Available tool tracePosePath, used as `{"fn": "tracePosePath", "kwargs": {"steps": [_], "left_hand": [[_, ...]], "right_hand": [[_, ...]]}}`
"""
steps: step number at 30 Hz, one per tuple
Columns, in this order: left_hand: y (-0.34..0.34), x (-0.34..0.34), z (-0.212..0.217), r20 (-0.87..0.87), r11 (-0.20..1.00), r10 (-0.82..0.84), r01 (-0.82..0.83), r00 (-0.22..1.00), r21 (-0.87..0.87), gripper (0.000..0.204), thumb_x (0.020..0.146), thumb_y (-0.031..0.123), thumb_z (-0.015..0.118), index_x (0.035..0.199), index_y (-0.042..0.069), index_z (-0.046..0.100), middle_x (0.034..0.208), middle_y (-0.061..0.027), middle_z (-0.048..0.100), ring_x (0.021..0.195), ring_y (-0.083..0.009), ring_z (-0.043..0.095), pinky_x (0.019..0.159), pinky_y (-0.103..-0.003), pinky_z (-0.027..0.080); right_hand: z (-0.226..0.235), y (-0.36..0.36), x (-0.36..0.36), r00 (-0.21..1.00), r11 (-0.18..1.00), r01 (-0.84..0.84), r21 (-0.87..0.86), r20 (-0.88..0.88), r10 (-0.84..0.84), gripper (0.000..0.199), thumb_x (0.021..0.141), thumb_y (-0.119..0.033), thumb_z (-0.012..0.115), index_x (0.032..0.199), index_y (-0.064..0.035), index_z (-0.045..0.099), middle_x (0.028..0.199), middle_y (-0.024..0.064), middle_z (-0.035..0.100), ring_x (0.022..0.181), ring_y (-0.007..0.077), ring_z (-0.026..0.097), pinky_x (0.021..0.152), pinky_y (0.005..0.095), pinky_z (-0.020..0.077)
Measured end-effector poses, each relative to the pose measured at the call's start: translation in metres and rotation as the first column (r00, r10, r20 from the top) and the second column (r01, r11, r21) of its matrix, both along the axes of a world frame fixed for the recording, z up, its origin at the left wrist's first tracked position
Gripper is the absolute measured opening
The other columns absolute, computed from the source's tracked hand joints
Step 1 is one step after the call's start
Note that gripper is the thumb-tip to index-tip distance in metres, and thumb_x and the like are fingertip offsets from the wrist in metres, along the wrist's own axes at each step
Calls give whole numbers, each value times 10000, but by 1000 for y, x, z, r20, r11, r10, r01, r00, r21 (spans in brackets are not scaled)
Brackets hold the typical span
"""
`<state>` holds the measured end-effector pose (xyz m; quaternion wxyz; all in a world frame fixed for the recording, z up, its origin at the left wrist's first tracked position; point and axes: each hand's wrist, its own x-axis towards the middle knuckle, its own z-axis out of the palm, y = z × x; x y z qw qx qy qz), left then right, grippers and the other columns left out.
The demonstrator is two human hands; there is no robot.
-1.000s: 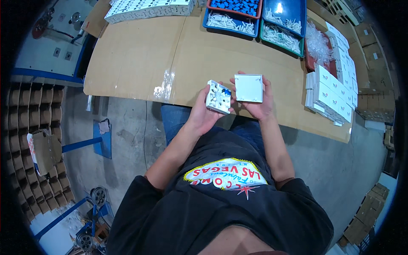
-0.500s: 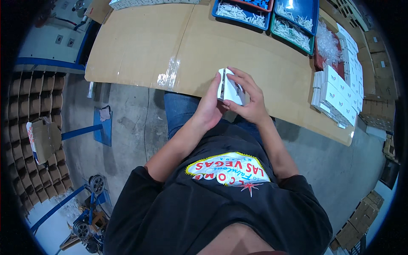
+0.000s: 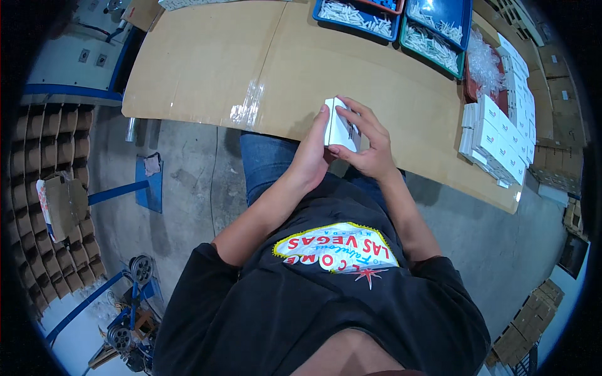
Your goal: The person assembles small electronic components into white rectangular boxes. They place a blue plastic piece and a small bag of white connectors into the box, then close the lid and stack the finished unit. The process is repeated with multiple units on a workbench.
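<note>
Holding a white case [image 3: 340, 130] over the near edge of the cardboard-covered table [image 3: 200, 75], we have it gripped between both hands, a thin seam running along its left side. Our left hand [image 3: 310, 154] has its thumb along that side, other fingers mostly hidden, while our right hand [image 3: 376, 152] curls its fingers and thumb around the opposite face. Beyond, a blue tray [image 3: 359, 32] and a green tray [image 3: 433, 64] hold small white pieces [image 3: 354, 19].
</note>
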<state>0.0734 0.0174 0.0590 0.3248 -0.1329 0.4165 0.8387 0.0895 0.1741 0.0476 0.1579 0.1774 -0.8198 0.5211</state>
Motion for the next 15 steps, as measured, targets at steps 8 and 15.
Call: {"fn": "tracePosePath", "kwargs": {"steps": [8, 15], "left_hand": [[-1, -1, -6, -7, 1000, -8, 8, 1000, 25, 583, 1065, 576, 425, 1419, 118, 495, 1252, -79, 623, 1150, -213, 634, 962, -384, 521], [2, 4, 2, -14, 999, 31, -31, 999, -30, 629, 1071, 596, 378, 1454, 105, 468, 1302, -93, 607, 1188, -231, 619, 995, -405, 496]], "right_hand": [[-4, 0, 0, 1000, 1000, -1, 4, -25, 1, 668, 742, -290, 897, 1323, -47, 675, 1424, 201, 599, 1297, 352, 594, 1064, 440, 481], [-11, 3, -1, 997, 995, -12, 97, -70, 19, 706, 739, -281, 885, 1388, -117, 659, 1480, 159, 566, 1307, 352, 576, 1078, 432, 465]]}}
